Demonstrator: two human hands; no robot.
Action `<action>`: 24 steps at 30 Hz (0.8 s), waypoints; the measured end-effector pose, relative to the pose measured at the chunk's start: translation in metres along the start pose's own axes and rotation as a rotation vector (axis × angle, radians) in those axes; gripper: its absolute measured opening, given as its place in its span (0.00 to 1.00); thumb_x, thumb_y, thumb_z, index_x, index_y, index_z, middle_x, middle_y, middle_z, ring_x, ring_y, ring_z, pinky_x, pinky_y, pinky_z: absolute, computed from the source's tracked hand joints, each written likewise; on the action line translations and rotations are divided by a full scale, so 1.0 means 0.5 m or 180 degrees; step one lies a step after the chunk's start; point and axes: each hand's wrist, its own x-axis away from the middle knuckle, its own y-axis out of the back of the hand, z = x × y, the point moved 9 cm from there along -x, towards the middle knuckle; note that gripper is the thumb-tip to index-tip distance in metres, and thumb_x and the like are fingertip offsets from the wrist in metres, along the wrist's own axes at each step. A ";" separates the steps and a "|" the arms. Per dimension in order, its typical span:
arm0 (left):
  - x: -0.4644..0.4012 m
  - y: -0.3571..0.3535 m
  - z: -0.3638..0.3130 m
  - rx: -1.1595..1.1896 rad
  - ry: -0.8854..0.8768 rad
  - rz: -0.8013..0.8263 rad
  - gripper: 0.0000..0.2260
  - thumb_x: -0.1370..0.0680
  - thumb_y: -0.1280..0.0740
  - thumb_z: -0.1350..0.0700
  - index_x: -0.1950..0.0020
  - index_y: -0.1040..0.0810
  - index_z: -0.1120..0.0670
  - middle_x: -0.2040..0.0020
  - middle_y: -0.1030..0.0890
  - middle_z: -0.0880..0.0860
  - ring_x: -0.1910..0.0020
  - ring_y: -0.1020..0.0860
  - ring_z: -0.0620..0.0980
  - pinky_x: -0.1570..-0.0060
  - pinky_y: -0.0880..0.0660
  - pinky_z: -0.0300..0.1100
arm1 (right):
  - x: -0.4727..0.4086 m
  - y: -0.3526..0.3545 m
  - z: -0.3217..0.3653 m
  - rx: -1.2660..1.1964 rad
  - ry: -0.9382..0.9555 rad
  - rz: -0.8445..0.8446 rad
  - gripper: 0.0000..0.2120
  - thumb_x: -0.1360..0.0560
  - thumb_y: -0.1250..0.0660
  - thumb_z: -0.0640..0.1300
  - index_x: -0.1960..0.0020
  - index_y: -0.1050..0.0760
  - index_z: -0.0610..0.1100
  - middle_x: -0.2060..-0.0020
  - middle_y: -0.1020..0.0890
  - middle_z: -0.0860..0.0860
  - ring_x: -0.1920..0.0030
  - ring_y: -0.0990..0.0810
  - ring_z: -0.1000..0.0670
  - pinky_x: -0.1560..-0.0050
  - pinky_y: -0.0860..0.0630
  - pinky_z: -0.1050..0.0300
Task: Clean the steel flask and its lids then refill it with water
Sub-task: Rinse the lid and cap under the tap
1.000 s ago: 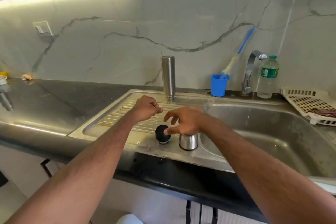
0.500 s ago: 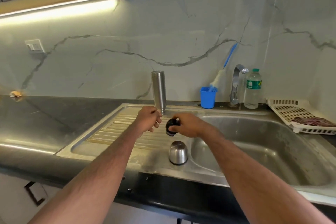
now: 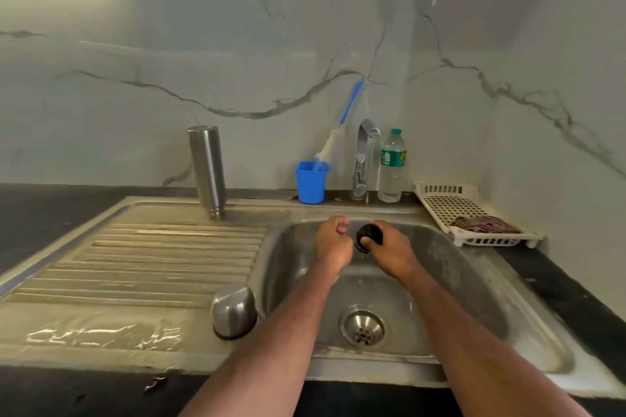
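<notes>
Over the basin [image 3: 481, 281] now, both hands out under the tap [image 3: 365, 152]. Right hand [image 3: 389, 247] wrapped round the black lid [image 3: 368, 236], fingers and thumb curled on it, lid held just below the spout. Left hand [image 3: 333, 244] close beside it, fingers curled in loosely, nothing visibly in its grasp, not quite touching the lid. Rinsing the inner lid, by the look of it, though any stream from the tap too faint to call either way. Flask [image 3: 207, 169] parked upside down at the back of the drainboard [image 3: 152, 264], mouth down, well apart from the hands. Steel cap [image 3: 233, 311] sitting dome-up on the near edge of the drainboard, just beside the basin, untouched. Brush [image 3: 338, 132] leaning in the blue cup [image 3: 310, 183] left of the tap; plastic bottle [image 3: 392, 166] to its right; white tray [image 3: 471, 213] with a cloth [image 3: 484, 224] on the far counter. Next move likely a rub of the lid's threads and underside with the left fingers, turning it in the right so every face gets water, firm grip needed on a wet, rounded piece. After that, presumably the steel cap, then righting the flask for refilling.
</notes>
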 end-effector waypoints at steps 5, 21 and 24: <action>-0.057 -0.050 0.045 -0.0205 0.0019 0.0295 0.26 0.28 0.23 0.64 0.31 0.24 0.55 0.37 0.20 0.50 0.38 0.22 0.47 0.44 0.25 0.34 | -0.054 -0.017 -0.034 -0.0338 -0.0181 0.0017 0.19 0.19 0.33 0.44 0.29 0.25 0.41 0.34 0.20 0.44 0.33 0.24 0.46 0.36 0.33 0.58; -0.136 -0.114 0.095 0.0974 0.0120 0.0398 0.15 0.22 0.27 0.53 0.37 0.19 0.53 0.45 0.14 0.55 0.49 0.14 0.54 0.48 0.16 0.56 | -0.134 -0.048 -0.079 -0.2103 -0.0282 0.0238 0.16 0.16 0.39 0.36 0.33 0.21 0.48 0.42 0.16 0.48 0.50 0.16 0.51 0.56 0.18 0.57; -0.138 -0.101 0.094 0.1223 0.0139 0.0369 0.10 0.18 0.31 0.56 0.38 0.18 0.56 0.47 0.14 0.56 0.49 0.14 0.53 0.46 0.17 0.54 | -0.132 -0.058 -0.063 -0.1935 -0.0171 0.0304 0.18 0.16 0.41 0.35 0.37 0.20 0.53 0.45 0.15 0.49 0.60 0.18 0.55 0.63 0.22 0.62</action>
